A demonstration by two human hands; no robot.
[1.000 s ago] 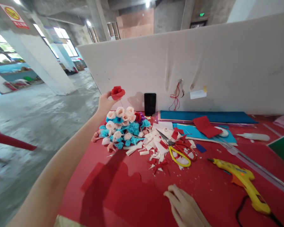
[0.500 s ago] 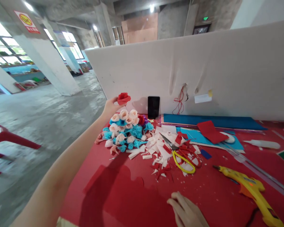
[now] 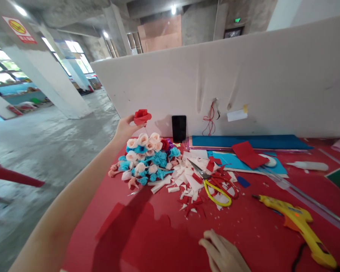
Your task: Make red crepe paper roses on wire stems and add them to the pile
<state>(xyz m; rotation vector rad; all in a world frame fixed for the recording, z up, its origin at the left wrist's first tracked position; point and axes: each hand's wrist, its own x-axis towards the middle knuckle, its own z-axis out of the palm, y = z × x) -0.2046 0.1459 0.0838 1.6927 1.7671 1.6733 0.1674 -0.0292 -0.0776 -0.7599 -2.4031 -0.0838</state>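
Note:
Out at arm's length, my left hand (image 3: 125, 129) is closed on a red paper rose (image 3: 142, 116), above the back left of the table. A thin stem shows under the rose. Just below lies a pile of paper flowers (image 3: 141, 155), in pale pink, blue and white with some red and purple. My right hand (image 3: 223, 250) rests on the red tabletop (image 3: 147, 241) near the front, its fingers loosely stretched out and nothing visible in them. Farther back from it are yellow-handled scissors (image 3: 214, 189), lying on paper scraps (image 3: 187, 174).
A yellow hot glue gun (image 3: 296, 219) lies at the right. Behind it are a white glue bottle (image 3: 311, 165), red paper (image 3: 248, 154) and blue sheets (image 3: 252, 141). A black phone (image 3: 179, 128) leans on the white partition (image 3: 164, 83). A red stool (image 3: 14, 175) stands left.
The view has turned slightly to the right, so most things sit farther left. My left hand still holds the red rose near the pile. My right hand stays on the table.

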